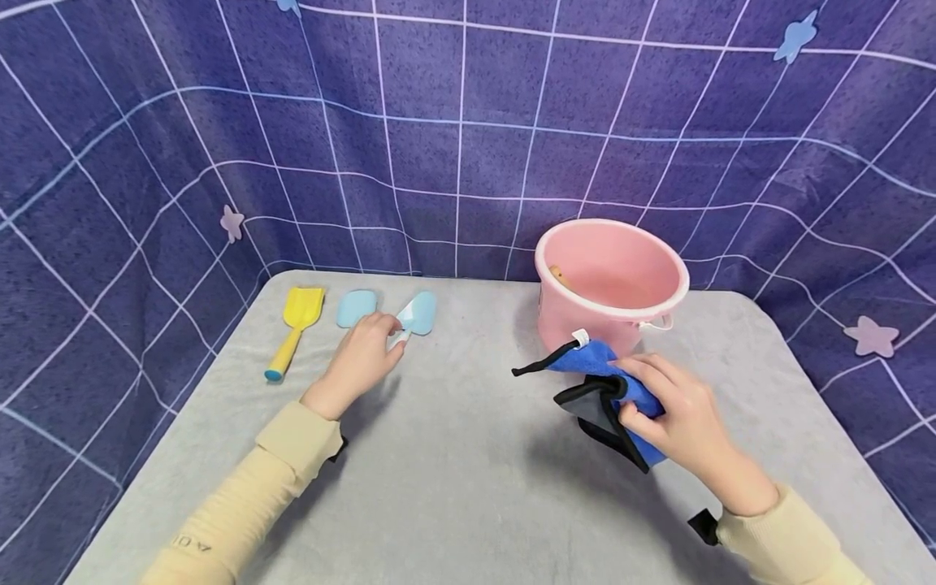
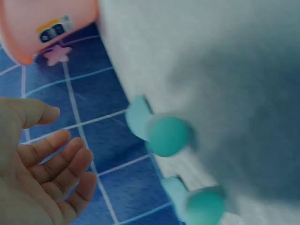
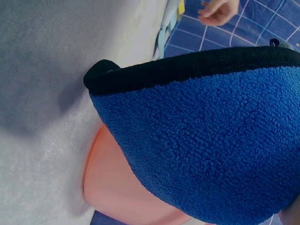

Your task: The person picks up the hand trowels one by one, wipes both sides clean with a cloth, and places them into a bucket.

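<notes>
My right hand point(image 1: 683, 410) grips a blue cloth point(image 1: 643, 398) with black edging and a grey reverse side. The cloth hangs in folds in front of the pink bucket point(image 1: 614, 325) and fills much of the right wrist view. Over two light-blue toy shovels, my left hand point(image 1: 366, 357) hovers with loosely bent fingers and nothing in them. One shovel point(image 1: 420, 313) shows just beyond its fingertips; the other shovel point(image 1: 357, 308) lies to the left, its lower part hidden by the hand in the head view. Their round teal ends show in the left wrist view.
A yellow toy shovel point(image 1: 296, 329) lies at the table's left. Inside the bucket, against its left wall, a small orange-tan thing point(image 1: 558, 275) peeks out. The grey-covered table point(image 1: 453, 471) meets a blue-purple grid-patterned curtain point(image 1: 453, 162) at the back and sides.
</notes>
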The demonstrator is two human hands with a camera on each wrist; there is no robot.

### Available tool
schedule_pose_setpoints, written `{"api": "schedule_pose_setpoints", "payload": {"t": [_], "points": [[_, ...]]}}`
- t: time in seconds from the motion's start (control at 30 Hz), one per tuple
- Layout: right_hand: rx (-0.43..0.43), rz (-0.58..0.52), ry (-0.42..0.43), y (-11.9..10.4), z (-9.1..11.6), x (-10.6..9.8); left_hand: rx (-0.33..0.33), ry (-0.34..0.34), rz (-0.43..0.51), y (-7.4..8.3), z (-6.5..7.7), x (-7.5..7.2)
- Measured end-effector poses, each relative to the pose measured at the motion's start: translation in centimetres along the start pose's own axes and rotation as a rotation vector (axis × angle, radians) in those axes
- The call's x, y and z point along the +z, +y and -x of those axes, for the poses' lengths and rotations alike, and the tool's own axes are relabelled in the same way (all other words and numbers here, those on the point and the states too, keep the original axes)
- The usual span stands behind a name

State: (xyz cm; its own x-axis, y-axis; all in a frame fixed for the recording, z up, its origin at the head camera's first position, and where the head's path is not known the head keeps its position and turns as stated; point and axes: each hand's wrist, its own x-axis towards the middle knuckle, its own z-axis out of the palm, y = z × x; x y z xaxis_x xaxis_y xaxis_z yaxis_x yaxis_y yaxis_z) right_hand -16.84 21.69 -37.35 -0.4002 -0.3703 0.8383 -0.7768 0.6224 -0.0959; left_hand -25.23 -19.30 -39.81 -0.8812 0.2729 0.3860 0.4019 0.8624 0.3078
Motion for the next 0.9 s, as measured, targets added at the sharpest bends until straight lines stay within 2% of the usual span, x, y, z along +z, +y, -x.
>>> {"api": "schedule_pose_setpoints", "payload": {"t": [0.3, 0.57, 0.9], "points": [[0.003, -0.005, -0.011, -0.2, 0.1, 0.0, -0.087, -0.158, -0.046, -2.5, 0.1, 2.1], [-0.001, -0.030, -0.039, -0.2, 0.1, 0.0, -0.145, -0.220, -0.049, -4.1, -0.2, 3.7], [0.002, -0.025, -0.041, -0.2, 0.0, 0.1, -0.207, -0.250, -0.063, -4.0, -0.8, 4.6]]}}
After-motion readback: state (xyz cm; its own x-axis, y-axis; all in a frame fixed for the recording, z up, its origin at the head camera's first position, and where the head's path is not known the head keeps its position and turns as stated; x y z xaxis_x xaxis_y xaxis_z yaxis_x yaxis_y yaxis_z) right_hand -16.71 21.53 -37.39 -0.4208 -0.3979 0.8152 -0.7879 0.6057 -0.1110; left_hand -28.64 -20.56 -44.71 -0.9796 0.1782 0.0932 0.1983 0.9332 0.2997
